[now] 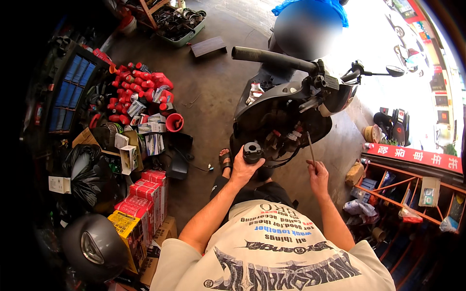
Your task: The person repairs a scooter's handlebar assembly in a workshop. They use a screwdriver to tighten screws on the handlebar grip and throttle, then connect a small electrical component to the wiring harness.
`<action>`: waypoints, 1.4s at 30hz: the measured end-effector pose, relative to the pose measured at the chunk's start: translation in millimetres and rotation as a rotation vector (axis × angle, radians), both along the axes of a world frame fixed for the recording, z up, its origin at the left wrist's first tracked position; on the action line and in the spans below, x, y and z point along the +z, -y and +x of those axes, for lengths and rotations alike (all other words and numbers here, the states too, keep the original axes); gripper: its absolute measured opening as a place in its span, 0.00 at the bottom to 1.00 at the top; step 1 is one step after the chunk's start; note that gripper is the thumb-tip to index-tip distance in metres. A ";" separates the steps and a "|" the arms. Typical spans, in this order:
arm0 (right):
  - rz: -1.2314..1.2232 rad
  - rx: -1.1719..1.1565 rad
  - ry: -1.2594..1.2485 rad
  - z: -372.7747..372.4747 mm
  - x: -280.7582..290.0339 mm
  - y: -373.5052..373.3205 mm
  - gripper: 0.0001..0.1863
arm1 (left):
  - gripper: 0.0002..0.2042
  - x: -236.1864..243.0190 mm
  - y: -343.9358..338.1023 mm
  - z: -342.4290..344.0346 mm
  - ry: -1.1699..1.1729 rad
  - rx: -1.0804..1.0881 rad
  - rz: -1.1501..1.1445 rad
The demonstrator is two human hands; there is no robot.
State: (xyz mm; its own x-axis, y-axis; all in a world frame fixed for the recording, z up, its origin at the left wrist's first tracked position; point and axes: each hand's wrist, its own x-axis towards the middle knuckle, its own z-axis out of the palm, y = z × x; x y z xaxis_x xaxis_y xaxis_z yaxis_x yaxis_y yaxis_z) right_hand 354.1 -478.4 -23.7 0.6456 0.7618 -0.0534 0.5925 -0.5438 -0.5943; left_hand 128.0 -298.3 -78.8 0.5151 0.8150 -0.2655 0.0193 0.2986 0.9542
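Note:
My left hand (242, 169) holds a black round part (252, 152) with an opening in its middle, just below the scooter's opened front. My right hand (319, 177) grips a long thin metal tool (310, 146), pointing up toward that opening. The scooter's dark open front housing (262, 121) shows small parts and wires inside, partly too dark to make out. Above it are the handlebar controls (327, 82), a mirror (394, 71) and a long black tube (262, 54) lying across.
Red bottles (141, 87), stacked boxes (148, 194), black bags (87, 174) and a dark helmet-like object (92, 247) crowd the left. An orange metal rack (388, 179) stands at right. A crate of parts (184, 36) and a dark block (208, 47) lie at the back.

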 end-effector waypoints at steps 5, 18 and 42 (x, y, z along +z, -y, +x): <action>0.035 -0.133 -0.572 -78.6 9.3 -3.8 0.10 | 0.18 4.9 9.1 -3.6 0.124 -0.069 -0.256; 0.144 -0.045 -0.749 -169.0 22.8 -5.8 0.25 | 0.14 63.4 32.9 -31.3 0.315 -0.251 -0.659; 0.282 -0.702 -1.539 -148.1 35.3 -58.5 0.15 | 0.13 -38.4 -263.8 100.4 -0.183 -0.632 -0.285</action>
State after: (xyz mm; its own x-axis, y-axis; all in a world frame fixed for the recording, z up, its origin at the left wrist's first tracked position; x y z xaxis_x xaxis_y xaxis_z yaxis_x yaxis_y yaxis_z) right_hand 206.0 -419.9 11.6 0.3210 0.4709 -0.8217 -0.8609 -0.2166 -0.4604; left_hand 228.4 -34.5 -117.1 0.7927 0.2613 -0.5508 0.4232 0.4143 0.8057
